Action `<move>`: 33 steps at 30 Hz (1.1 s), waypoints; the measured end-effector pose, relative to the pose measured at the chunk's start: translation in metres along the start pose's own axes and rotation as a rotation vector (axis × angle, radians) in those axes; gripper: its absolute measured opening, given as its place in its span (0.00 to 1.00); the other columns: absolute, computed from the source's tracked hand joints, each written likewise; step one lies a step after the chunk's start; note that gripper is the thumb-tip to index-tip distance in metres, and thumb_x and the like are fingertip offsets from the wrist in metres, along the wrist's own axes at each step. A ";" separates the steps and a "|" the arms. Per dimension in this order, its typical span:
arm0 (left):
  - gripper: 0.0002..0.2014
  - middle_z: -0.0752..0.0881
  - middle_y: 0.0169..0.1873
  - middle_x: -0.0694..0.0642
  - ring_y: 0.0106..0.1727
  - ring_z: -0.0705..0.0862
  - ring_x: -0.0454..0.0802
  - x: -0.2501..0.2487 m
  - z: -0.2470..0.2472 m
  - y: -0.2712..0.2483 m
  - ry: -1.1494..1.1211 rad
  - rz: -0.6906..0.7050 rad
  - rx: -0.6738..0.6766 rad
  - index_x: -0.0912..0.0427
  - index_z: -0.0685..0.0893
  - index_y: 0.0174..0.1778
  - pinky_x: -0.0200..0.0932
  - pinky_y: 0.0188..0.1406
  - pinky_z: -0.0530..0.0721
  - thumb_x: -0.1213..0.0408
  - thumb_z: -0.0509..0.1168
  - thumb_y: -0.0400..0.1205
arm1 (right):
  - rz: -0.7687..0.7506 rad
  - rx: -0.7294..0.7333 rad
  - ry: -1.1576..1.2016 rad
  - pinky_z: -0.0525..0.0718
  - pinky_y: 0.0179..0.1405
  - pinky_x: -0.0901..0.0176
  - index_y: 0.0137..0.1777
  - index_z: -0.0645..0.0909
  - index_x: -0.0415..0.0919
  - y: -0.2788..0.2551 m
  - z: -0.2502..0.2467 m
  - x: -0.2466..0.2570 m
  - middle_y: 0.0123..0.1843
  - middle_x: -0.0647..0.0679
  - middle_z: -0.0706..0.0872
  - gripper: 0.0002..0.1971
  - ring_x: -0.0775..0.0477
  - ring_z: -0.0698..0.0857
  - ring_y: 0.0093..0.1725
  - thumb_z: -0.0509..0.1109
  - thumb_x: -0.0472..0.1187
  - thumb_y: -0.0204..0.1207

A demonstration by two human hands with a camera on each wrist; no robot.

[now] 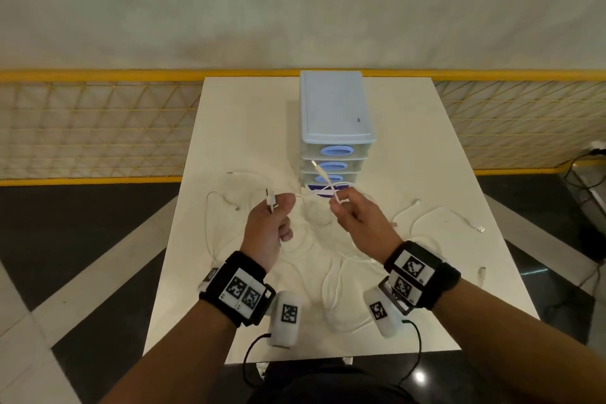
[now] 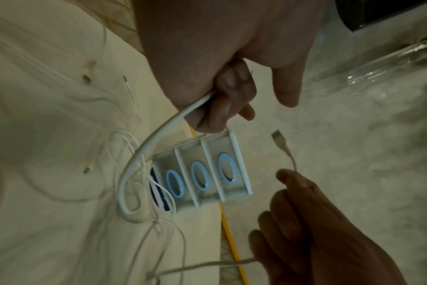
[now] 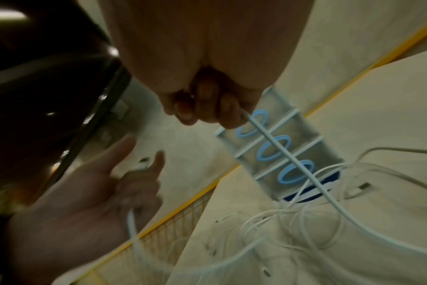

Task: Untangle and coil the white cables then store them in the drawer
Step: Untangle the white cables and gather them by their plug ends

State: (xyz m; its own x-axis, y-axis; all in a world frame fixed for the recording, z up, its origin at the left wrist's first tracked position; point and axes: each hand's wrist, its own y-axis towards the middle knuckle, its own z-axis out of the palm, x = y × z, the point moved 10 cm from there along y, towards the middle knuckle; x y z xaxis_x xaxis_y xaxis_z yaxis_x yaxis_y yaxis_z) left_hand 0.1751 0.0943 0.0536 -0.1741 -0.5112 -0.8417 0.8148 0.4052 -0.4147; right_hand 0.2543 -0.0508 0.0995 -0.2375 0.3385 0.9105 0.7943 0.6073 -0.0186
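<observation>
White tabletop (image 1: pixel 229 141): left hand (image 1: pixel 269 226) and right hand (image 1: pixel 357 213), fingers curled, each grip thin white cables (image 1: pixel 305 196) near stacked pale-blue plastic drawers (image 1: pixel 334 128).

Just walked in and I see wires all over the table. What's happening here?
A person is sorting out tangled white cables on a white table. The left hand grips one cable near its USB plug, and the right hand pinches a cable near its other connector. The rest lie loose. The three drawers of the small plastic drawer unit are closed.
</observation>
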 end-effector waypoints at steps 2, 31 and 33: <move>0.04 0.62 0.17 0.43 0.19 0.60 0.41 -0.006 0.014 -0.001 -0.050 0.033 0.072 0.58 0.81 0.42 0.35 0.20 0.63 0.63 0.69 0.78 | -0.051 0.088 -0.064 0.67 0.30 0.61 0.47 0.74 0.46 -0.007 0.023 0.012 0.23 0.53 0.70 0.02 0.53 0.66 0.24 0.62 0.41 0.82; 0.24 0.56 0.15 0.46 0.15 0.54 0.44 -0.074 -0.066 0.001 -0.336 0.128 -0.275 0.52 0.61 0.26 0.35 0.19 0.52 0.45 0.50 0.87 | 0.193 0.293 -0.522 0.72 0.45 0.55 0.38 0.73 0.42 -0.015 0.004 -0.051 0.37 0.45 0.83 0.17 0.40 0.81 0.42 0.54 0.49 0.85; 0.23 0.56 0.15 0.45 0.16 0.53 0.44 -0.084 -0.086 -0.001 -0.299 0.184 -0.328 0.51 0.61 0.26 0.35 0.19 0.52 0.46 0.52 0.86 | 0.230 0.254 -0.573 0.76 0.48 0.50 0.46 0.76 0.37 -0.012 -0.010 -0.060 0.46 0.38 0.86 0.17 0.35 0.83 0.47 0.53 0.49 0.85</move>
State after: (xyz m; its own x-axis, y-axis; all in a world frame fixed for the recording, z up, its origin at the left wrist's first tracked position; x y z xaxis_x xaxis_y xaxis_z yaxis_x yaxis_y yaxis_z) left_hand 0.1411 0.2019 0.0946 0.1625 -0.5850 -0.7946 0.5910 0.7026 -0.3964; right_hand 0.2644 -0.0859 0.0493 -0.3926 0.7657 0.5095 0.7208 0.6002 -0.3466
